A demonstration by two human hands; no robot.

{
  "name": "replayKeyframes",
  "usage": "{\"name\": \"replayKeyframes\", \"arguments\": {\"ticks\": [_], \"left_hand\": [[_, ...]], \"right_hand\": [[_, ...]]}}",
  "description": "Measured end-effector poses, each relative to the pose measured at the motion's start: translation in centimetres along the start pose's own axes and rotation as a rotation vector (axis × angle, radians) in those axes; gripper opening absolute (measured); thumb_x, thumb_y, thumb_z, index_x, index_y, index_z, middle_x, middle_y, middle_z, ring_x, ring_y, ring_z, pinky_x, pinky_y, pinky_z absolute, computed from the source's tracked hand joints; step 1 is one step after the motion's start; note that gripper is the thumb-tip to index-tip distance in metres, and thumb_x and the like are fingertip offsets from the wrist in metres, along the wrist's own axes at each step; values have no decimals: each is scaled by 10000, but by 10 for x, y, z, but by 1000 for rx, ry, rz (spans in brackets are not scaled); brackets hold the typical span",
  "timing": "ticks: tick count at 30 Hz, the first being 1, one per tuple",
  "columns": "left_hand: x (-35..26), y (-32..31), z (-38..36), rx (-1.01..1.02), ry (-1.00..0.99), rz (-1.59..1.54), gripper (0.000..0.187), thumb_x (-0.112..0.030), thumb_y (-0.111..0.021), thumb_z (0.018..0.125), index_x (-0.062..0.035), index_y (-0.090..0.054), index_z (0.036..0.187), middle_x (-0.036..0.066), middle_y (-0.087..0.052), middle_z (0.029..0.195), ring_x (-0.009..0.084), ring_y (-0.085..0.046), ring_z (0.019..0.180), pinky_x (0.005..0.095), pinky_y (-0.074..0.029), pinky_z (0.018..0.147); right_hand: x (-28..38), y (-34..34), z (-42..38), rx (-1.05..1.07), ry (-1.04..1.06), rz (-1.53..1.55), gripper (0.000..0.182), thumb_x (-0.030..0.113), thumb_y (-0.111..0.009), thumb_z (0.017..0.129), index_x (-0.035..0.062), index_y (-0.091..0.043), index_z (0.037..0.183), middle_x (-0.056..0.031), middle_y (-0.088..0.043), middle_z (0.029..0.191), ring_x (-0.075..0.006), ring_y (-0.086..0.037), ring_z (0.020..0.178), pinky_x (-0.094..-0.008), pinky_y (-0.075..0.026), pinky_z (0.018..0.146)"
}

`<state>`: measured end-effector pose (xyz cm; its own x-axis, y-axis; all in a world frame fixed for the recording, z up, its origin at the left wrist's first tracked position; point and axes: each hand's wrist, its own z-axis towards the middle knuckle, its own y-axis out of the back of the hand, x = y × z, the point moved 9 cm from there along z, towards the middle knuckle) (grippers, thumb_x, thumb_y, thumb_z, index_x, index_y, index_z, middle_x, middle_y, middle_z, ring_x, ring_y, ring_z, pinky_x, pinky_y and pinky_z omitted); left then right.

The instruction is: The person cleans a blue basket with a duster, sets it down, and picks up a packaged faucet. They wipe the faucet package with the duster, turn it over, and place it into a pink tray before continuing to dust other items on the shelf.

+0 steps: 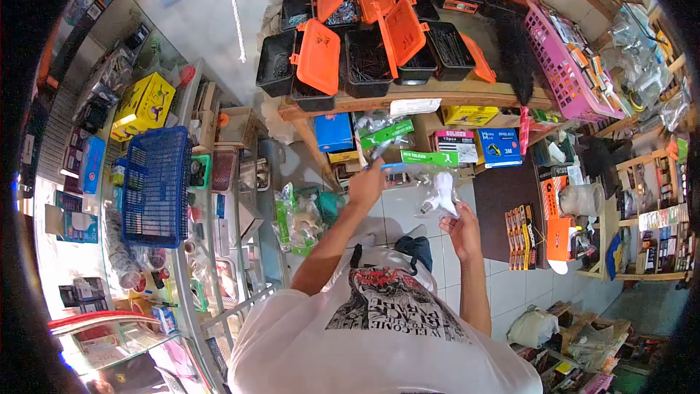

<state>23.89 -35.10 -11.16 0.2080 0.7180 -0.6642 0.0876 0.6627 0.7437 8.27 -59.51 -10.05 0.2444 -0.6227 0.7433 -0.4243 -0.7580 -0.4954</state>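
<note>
In front of the wooden bench [481,93], a clear packet [438,194] (green header [430,157], white contents [444,185]) is between the hands; the right hand [463,230] pinches its lower corner, the left hand [367,185] has its fingers around a slim blue item [392,165].

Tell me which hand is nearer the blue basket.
Left: the left hand is to the right of the blue basket; the right hand is farther to the right.

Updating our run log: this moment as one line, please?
left hand: holding thin blue item; right hand: touching clear plastic packet, green header card, white contents
</note>
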Motion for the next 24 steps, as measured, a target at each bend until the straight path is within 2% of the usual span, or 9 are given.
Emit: {"name": "replayKeyframes", "arguments": {"ticks": [4,8,9,14,15,18,22,24], "left_hand": [[-11,-9,-37,43,22,11,271,-363,-592,969,-123,-522,1073,120,-681,662,375,-692,674,529,-520,577],[-15,-21,-77,95,48,67,292,-374,-600,965,-113,-510,1058,154,-678,668,418,-681,665,542,-523,578],[-15,-24,-86,53,-7,11,290,-388,-606,964,-124,-517,1049,157,-659,632,412,-669,606,524,-516,524],[-18,-33,-117,-22,-98,33,279,-393,-603,967,-129,-527,1017,152,-635,591,375,-658,539,498,-505,460],[-20,-31,-120,-43,-120,31,278,-392,-602,968,-128,-528,1012,150,-631,585,370,-657,532,495,-505,454],[-18,-37,-122,68,-91,65,250,-346,-568,991,-106,-529,1051,53,-686,630,336,-691,599,484,-539,550],[-19,-38,-120,73,-79,53,258,-353,-563,993,-103,-521,1045,51,-689,634,339,-691,601,479,-539,549],[-18,-40,-120,89,-70,51,265,-358,-561,994,-103,-519,1050,60,-691,635,343,-691,601,478,-539,549]], "right_hand": [[17,-4,-5,-15,21,-51,315,263,-622,979,69,-568,1221,-88,-650,1018,-200,-670,753,-338,-574,684],[23,-13,-1,16,-5,-100,340,286,-614,983,72,-569,1243,-89,-649,1012,-192,-668,758,-318,-563,676],[23,-18,3,28,-12,-110,340,287,-616,983,71,-573,1242,-88,-655,1008,-189,-668,758,-317,-563,675],[7,-55,29,109,-76,-238,339,301,-624,982,66,-594,1225,-82,-684,976,-172,-666,756,-313,-561,669],[1,-61,39,133,-95,-218,337,293,-635,978,72,-601,1230,-83,-692,972,-169,-665,754,-314,-566,675],[-27,-64,89,120,-159,-78,330,275,-647,974,75,-603,1232,-73,-687,961,-166,-663,756,-319,-575,691],[-48,-79,165,86,-122,-23,301,286,-659,978,68,-599,1177,-78,-657,936,-189,-662,776,-352,-593,754],[-64,-75,206,-7,-85,116,279,270,-659,981,71,-596,1166,-79,-648,960,-199,-663,809,-367,-593,802]]}}
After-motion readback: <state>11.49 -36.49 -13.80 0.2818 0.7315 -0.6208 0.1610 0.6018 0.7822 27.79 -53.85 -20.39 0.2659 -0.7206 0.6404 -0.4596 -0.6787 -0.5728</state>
